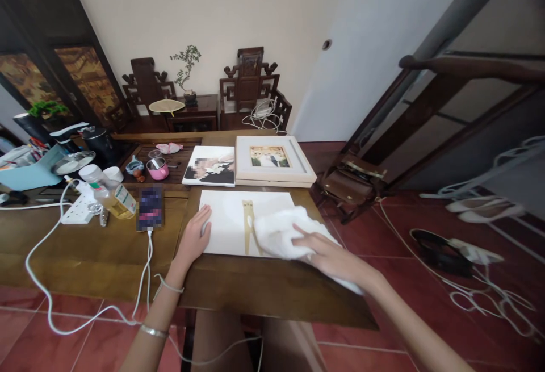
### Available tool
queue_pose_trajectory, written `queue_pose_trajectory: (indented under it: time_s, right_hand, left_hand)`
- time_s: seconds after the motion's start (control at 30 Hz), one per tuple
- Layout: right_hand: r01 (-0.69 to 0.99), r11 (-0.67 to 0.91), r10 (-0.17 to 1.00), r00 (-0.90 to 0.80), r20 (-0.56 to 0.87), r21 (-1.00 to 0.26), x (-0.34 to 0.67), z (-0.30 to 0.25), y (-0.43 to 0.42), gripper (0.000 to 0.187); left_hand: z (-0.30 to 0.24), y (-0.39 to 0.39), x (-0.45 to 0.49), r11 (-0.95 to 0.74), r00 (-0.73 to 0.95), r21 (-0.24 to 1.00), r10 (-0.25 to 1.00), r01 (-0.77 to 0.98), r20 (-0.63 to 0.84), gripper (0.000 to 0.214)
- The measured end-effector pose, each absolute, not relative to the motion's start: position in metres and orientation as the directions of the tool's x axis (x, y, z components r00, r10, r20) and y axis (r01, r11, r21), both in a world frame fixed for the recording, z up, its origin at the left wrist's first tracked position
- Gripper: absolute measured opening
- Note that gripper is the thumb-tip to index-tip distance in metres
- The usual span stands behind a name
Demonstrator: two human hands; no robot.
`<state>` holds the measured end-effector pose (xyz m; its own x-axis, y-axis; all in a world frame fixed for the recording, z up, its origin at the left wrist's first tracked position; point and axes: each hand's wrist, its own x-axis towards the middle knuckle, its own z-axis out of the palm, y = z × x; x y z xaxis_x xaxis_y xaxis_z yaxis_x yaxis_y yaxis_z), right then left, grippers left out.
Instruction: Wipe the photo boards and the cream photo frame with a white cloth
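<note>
A white rectangular panel (pixel 223 218) with a tan, long-necked figure on it lies flat on the wooden table. My left hand (pixel 198 233) rests on its left edge, fingers stretched out and holding nothing. In my right hand (pixel 317 247) is a bunched white cloth (pixel 281 230), pressed over the panel's right part and hiding it. One end of the cloth trails under my right forearm. Just beyond the panel are a photo print (pixel 213 174) and a pale framed picture (pixel 272 156), which lies on another flat piece.
Left on the table (pixel 102 264) are a charging phone (pixel 150 210), a bottle of yellowish liquid (pixel 114 200), a power strip (pixel 80 207), a pink cup (pixel 158 168) and a blue organizer (pixel 34 167). White cables hang over the front edge. A chair (pixel 357 182) with a brown bag stands right.
</note>
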<state>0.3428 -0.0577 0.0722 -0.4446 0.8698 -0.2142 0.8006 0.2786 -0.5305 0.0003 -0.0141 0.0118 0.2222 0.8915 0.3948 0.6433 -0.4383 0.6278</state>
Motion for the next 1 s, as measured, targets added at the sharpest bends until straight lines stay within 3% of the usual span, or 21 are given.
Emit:
queue_pose_trajectory:
  time_s: [0.13,0.33,0.7,0.8,1.0]
  right_hand:
    - [0.835,0.304,0.918,-0.386,-0.094,-0.459,0.331,0.060,0.009,0.043]
    - [0.776,0.527,0.840,-0.537,0.076,-0.345,0.319,0.055,0.032,0.036]
    - [0.686,0.551,0.734,-0.669,-0.116,-0.475,0.339,0.079,-0.100,0.031]
    - [0.691,0.533,0.755,-0.649,-0.094,-0.488,0.337,0.080,-0.086,0.031]
    - [0.784,0.488,0.846,-0.534,-0.014,-0.383,0.325,0.068,-0.001,0.037]
  left_hand:
    - [0.011,-0.013,-0.001,-0.440,0.222,0.631,0.891,0.639,0.396,0.041]
    - [0.011,-0.013,-0.002,-0.426,0.218,0.641,0.899,0.638,0.381,0.041]
    - [0.013,-0.016,0.000,-0.418,0.217,0.661,0.904,0.624,0.368,0.041]
    - [0.013,-0.015,0.000,-0.419,0.221,0.655,0.904,0.629,0.366,0.041]
    - [0.013,-0.014,-0.001,-0.432,0.222,0.644,0.896,0.631,0.383,0.040]
